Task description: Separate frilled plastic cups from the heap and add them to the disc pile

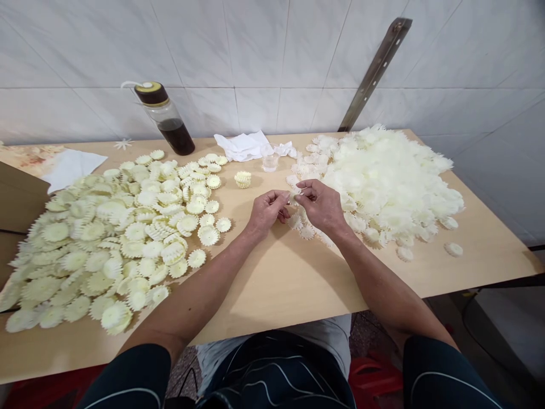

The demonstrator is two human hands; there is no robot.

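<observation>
My left hand (pixel 267 212) and my right hand (pixel 320 205) meet above the middle of the table, thumbs and fingers closed in pinches that almost touch. Something small and pale shows between the fingertips, too small and too covered to make out. Under and behind my right hand lie loose translucent white scalloped discs (pixel 307 232), like artificial flower petals. Beyond my left hand stands a short stack of pale yellow scalloped pieces (pixel 242 179). A small clear cup (pixel 269 163) is behind the hands.
A wide pile of pale yellow scalloped discs (pixel 128 227) covers the left of the table (pixel 264 284); a whiter heap (pixel 392 176) fills the right. Against the tiled wall are a bottle of dark liquid (pixel 175 133), crumpled tissue (pixel 242 146) and a leaning metal strip (pixel 374 74).
</observation>
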